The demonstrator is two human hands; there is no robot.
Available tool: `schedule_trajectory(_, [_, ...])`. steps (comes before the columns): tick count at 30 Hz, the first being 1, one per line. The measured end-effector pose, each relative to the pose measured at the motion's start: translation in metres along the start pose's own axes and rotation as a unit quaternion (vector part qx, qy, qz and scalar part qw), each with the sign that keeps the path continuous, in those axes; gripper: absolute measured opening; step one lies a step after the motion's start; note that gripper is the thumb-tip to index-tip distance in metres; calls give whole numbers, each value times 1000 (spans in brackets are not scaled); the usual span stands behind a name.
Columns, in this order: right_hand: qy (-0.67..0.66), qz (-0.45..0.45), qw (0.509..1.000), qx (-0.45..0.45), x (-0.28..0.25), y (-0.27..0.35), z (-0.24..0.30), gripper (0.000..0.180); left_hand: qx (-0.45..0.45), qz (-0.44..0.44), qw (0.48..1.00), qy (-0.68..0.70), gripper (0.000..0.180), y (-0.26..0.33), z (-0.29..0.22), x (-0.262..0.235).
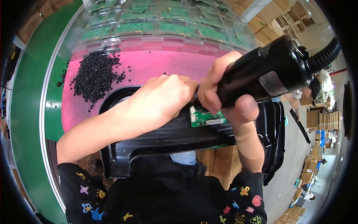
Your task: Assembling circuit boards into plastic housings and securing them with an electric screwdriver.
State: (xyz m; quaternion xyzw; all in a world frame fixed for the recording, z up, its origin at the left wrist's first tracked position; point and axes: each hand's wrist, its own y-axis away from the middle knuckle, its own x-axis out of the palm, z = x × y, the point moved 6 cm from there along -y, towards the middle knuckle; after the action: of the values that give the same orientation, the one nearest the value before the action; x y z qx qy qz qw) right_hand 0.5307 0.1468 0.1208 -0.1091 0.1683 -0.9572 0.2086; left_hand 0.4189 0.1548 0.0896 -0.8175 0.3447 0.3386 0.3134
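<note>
My right hand (213, 91) is wrapped around a black electric screwdriver (257, 71), its body tilted with the cabled end up to the right. The driver's tip points down near a green circuit board (203, 120) with white connectors. That board lies on a long black plastic housing (160, 136) in front of me. Right beside the driver's tip, my left hand (167, 98) is closed, fingertips pressed together; what they pinch, if anything, is hidden. The tip itself is mostly covered by my fingers.
A heap of small black screws (93, 76) lies on the pink mat (140, 65), with some scattered. Behind it stand clear plastic trays (156, 37) of green circuit boards. More black housings (276, 138) sit at the right. A thick black cable (326, 56) trails from the driver.
</note>
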Motion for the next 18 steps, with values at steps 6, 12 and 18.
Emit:
schedule_trajectory(6, [71,-153,980,-103,-6,30,20,63,-48,103,993,-27,12,1,7,10])
schedule_trajectory(12, [-45,-91,951,-293,-8,43,77,57,91,-38,990,104,13,-8,-11,-3])
schedule_trajectory(18, [-44,-73,961,-263,-3,46,85,49,120,-8,973,199,17,-10,-17,-7])
